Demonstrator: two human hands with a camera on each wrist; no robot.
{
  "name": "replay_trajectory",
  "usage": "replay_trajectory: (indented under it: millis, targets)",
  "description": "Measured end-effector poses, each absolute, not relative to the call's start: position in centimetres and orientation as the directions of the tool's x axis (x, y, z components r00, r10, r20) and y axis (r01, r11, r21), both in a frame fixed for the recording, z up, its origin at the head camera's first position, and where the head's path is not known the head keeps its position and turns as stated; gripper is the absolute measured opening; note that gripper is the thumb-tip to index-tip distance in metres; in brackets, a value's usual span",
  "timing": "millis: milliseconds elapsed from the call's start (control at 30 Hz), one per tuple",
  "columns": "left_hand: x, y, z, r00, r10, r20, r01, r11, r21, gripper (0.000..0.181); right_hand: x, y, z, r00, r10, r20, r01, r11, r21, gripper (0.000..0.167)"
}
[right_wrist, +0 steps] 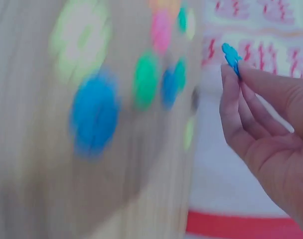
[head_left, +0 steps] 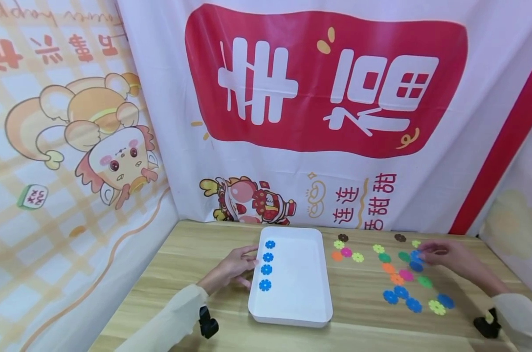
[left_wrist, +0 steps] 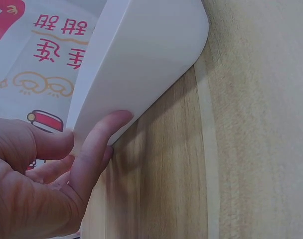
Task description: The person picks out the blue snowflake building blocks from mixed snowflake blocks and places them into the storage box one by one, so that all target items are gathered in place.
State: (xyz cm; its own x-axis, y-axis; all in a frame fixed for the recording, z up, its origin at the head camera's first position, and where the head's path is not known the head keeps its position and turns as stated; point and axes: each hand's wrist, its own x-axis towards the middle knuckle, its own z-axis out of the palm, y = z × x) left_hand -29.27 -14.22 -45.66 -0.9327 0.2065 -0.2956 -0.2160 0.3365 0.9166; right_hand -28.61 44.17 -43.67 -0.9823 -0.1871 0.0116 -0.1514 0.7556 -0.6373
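Observation:
My right hand (head_left: 444,256) is at the right side of the table, raised in the right wrist view, where its thumb and fingertips pinch a blue snowflake disc (right_wrist: 231,56) edge-on. Beneath and around it lie loose discs, among them a pink disc (head_left: 406,275), a green disc (head_left: 424,281) and a blue disc (head_left: 413,305). A white tray (head_left: 294,313) stands left of them, holding a column of several blue discs (head_left: 266,269) along its left side. Against the tray's left outer wall rest the fingers of my left hand (head_left: 232,266); a fingertip touches that wall in the left wrist view.
A smaller group lies just right of the tray, with an orange disc (head_left: 337,256) and a brown disc (head_left: 343,237). Printed cloth (head_left: 160,122) hangs behind and to the left of the wooden table (head_left: 195,249). A dark wrist camera (head_left: 208,323) sits on the left sleeve.

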Motion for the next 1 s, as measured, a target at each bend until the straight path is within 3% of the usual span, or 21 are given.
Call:
replay_trajectory:
  millis: [167,367,667,1000]
  targets:
    - [-29.5,-14.0,-45.4,-0.935,0.201,-0.292,-0.211,0.347,0.914,0.06,-29.8,40.9,-42.3,-0.979,-0.189,-0.078,-0.073,0.678,-0.731,0.052]
    - [-29.6,-13.8,-45.3,-0.938,0.187,-0.291,-0.208,0.366,0.907,0.06,-30.7,36.1,-41.2,-0.968,-0.211,-0.137,-0.015,0.591,-0.807,0.056]
    - [-29.2,-13.7,-45.3,-0.946,0.168,-0.278,-0.2,0.373,0.906,0.057,-31.3,29.2,-40.9,-0.968,-0.221,-0.116,0.007,0.442,-0.897,0.041]
    - [-29.1,-13.8,-45.3,-0.944,0.175,-0.281,-0.206,0.354,0.912,0.06,-31.0,25.1,-41.2,-0.906,-0.407,-0.114,-0.03,0.331,-0.943,0.032]
